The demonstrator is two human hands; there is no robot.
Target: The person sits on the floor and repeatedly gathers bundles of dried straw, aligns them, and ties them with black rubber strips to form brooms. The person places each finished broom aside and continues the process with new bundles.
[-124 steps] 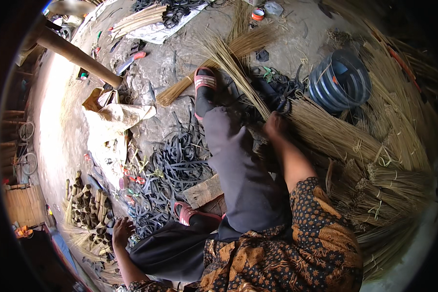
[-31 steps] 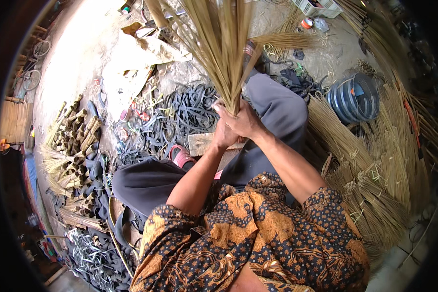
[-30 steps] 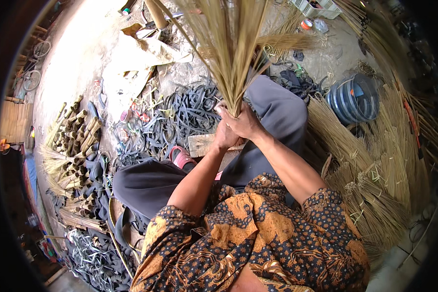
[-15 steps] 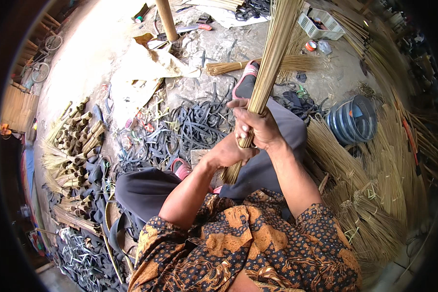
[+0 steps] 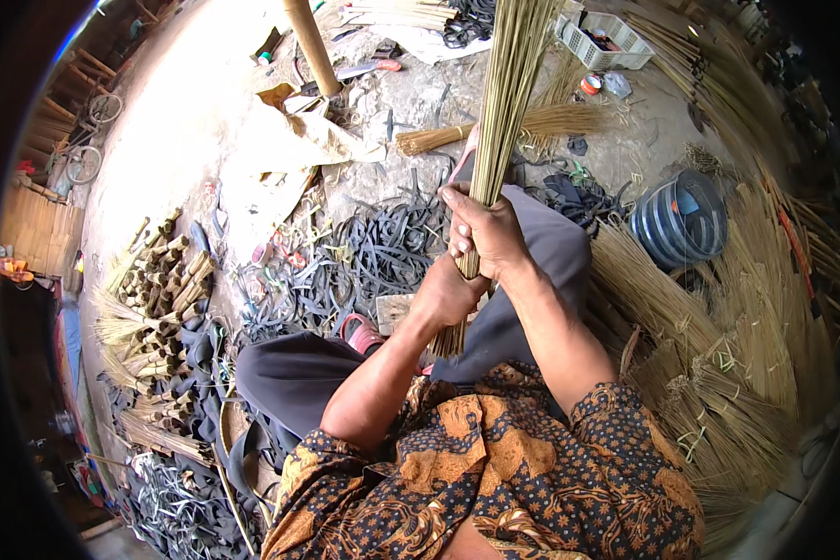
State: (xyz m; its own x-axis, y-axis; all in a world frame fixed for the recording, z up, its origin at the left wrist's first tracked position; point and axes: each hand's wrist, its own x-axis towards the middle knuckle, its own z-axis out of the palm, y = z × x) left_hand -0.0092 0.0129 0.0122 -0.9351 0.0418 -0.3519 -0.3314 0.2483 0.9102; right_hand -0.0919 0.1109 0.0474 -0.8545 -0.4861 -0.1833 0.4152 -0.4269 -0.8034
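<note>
A long bundle of thin dry sticks stands nearly upright before me, its butt end low between my legs and its far end running past the top edge. My left hand is wrapped round the bundle near the butt end. Just above it, my right hand grips the same bundle, its thumb lying across the front. The two hands touch or nearly touch. Beyond my shoe, another stick bundle lies on the floor, bound with a light tie.
Black rubber strips lie heaped ahead. At left is a pile of short-handled bundles. Loose stick sheaves and a clear blue-tinted bucket are on the right. Farther off stand a white plastic crate and a wooden post; a knife lies nearby.
The bundle has turned more upright, its upper part swinging left. Both hands still hold it, and the right thumb now lies across the sticks. The view has shifted slightly.
</note>
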